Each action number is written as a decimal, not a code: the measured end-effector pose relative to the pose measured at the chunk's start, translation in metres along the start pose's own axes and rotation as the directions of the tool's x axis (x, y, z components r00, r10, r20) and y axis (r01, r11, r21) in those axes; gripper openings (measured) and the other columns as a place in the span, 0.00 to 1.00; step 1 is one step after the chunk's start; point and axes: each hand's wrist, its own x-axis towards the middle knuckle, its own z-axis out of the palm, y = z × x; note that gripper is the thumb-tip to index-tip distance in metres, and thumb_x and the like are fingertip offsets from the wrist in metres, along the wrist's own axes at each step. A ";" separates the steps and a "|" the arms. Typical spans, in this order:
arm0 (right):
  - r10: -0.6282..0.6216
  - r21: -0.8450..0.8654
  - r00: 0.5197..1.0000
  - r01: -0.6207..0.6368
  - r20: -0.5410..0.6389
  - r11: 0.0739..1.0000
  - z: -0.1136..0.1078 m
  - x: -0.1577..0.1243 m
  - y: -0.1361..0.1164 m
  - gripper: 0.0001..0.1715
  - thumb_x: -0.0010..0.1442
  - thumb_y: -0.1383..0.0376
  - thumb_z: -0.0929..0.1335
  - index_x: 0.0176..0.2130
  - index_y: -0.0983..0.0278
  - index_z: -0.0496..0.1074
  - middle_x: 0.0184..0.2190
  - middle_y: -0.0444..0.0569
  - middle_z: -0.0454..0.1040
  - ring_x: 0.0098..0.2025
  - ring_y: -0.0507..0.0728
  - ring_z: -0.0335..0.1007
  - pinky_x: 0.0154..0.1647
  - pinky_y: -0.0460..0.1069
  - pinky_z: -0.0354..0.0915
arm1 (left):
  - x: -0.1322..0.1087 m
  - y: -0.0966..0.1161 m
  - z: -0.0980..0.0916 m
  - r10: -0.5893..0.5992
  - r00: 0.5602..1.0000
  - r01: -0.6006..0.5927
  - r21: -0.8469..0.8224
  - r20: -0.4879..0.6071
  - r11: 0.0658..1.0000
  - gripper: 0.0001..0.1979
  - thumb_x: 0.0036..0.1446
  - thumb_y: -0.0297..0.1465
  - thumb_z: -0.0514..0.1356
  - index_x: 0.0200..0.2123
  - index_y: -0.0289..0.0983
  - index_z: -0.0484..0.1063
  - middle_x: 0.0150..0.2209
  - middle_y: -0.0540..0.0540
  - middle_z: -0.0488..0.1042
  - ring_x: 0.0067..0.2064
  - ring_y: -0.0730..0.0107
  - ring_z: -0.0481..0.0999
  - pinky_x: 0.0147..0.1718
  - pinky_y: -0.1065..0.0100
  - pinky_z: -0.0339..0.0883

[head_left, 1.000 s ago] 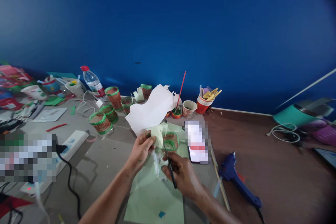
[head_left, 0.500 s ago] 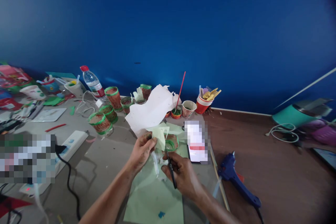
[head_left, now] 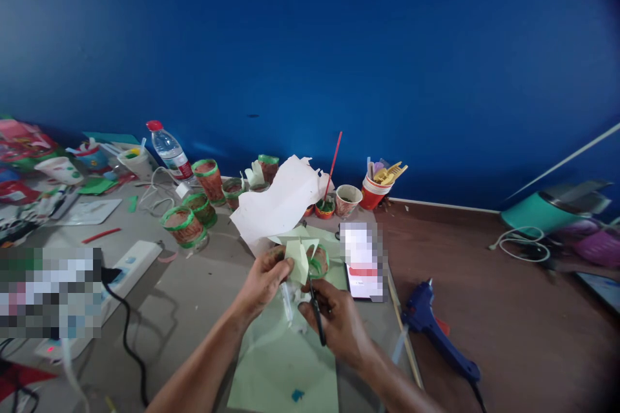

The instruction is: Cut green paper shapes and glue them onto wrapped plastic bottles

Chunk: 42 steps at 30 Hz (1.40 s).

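Snipping the pale green paper piece [head_left: 298, 257], held above the green sheet [head_left: 285, 368]: left hand [head_left: 261, 281] fingers pinched on its 9 o'clock edge, right hand [head_left: 339, 329] fingers clamped round the scissors [head_left: 314, 313]. Probably best: paper taut, short cuts.

both forearms enter from the lower edge and converge toward the centre. the left forearm [head_left: 203, 361] is bare and runs up and to the right. the left hand [head_left: 261, 282] shows its back to the camera, thumb and fingertips closed in a pinch. the right forearm [head_left: 394, 384] runs up and to the left. the right hand [head_left: 336, 322] sits just beside the left, slightly lower, fingers curled in a closed grip.
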 end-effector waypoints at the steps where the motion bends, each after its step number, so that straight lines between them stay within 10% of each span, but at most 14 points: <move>1: -0.004 0.000 1.000 0.004 -0.004 1.000 0.000 0.000 0.000 0.07 0.53 0.66 0.68 0.35 0.66 0.68 0.20 0.38 0.57 0.22 0.48 0.49 0.21 0.43 0.49 | 0.000 0.000 0.000 -0.002 0.999 0.002 0.002 0.032 1.000 0.11 0.49 0.37 0.63 0.24 0.35 0.70 0.20 0.51 0.63 0.22 0.77 0.60 0.21 0.75 0.53; 18: -0.016 0.037 1.000 0.015 0.012 0.999 -0.005 0.002 -0.005 0.09 0.52 0.61 0.68 0.29 0.64 0.65 0.20 0.38 0.55 0.22 0.48 0.47 0.21 0.43 0.48 | -0.001 0.005 -0.001 0.013 0.989 -0.020 0.053 0.144 0.998 0.15 0.49 0.42 0.63 0.25 0.35 0.71 0.22 0.50 0.64 0.23 0.75 0.58 0.21 0.72 0.50; 30: 0.063 0.188 0.989 -0.087 0.132 0.978 -0.006 0.000 -0.012 0.21 0.50 0.52 0.72 0.34 0.65 0.68 0.18 0.36 0.54 0.20 0.47 0.46 0.21 0.43 0.48 | 0.000 0.003 -0.004 0.078 0.985 -0.089 -0.066 -0.155 0.994 0.16 0.44 0.41 0.67 0.21 0.35 0.68 0.18 0.54 0.60 0.20 0.79 0.55 0.20 0.76 0.51; 42: 0.049 0.202 0.980 -0.088 0.194 0.975 -0.009 -0.001 -0.012 0.24 0.49 0.49 0.72 0.34 0.66 0.69 0.19 0.37 0.55 0.21 0.47 0.47 0.21 0.44 0.47 | 0.000 0.003 -0.004 0.084 0.983 -0.093 -0.055 -0.161 0.994 0.18 0.42 0.43 0.67 0.20 0.35 0.68 0.19 0.54 0.60 0.21 0.79 0.56 0.21 0.76 0.54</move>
